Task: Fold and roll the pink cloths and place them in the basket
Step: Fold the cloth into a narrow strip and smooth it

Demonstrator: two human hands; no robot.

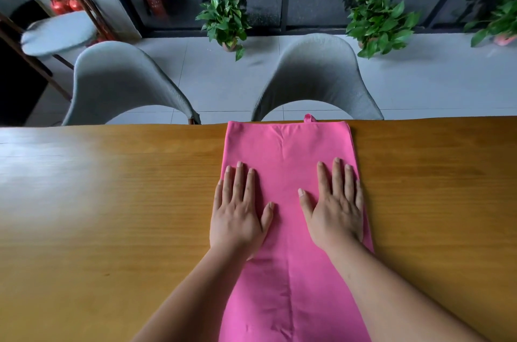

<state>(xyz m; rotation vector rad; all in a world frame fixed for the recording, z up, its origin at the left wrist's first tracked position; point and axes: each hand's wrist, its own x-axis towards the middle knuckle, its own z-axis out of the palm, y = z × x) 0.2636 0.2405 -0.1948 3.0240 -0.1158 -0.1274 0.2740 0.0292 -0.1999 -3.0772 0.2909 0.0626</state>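
Observation:
A pink cloth (288, 151) lies folded into a long strip on the wooden table (112, 201), running from the far edge down to the near edge of the frame. A small loop sticks out at its far end. My left hand (239, 210) presses flat on the strip's left edge, fingers straight. Pressed flat near the right edge is my right hand (335, 207), fingers straight too. A seam runs down the middle of the cloth between the hands. No basket is in view.
Two grey chairs (120, 84) (316, 75) stand tucked at the table's far side. Beyond them on the pale floor are potted green plants (223, 20) along a glass wall. Bare wood stretches to the left and right of the cloth.

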